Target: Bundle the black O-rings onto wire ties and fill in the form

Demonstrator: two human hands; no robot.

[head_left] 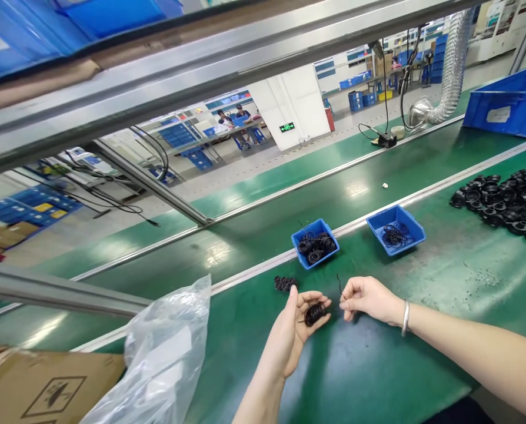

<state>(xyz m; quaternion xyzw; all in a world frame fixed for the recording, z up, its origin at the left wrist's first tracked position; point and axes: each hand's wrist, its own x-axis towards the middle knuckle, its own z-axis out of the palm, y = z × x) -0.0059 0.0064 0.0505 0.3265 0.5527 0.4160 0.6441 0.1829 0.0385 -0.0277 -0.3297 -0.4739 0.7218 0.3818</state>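
Note:
My left hand (299,327) is turned palm up, its fingers curled around a small black coiled bundle (314,315). Just to the right, my right hand (365,299), with a silver bangle at the wrist, pinches a thin black strand (340,287) that sticks up from the fingertips. Whether the strand is a ring or a wire I cannot make out. Beyond my left hand lies a pile of small black pieces (285,284). Farther back are two blue bins, one with black coils (315,254) and another (408,247) with thin black rings.
Many black round parts (505,203) are heaped on the green table (426,330) at right. A large blue crate (505,106) stands behind them. A clear plastic bag (166,347) drapes over a cardboard box (55,388) at left. A metal frame (157,82) crosses overhead. Two people sit in the background.

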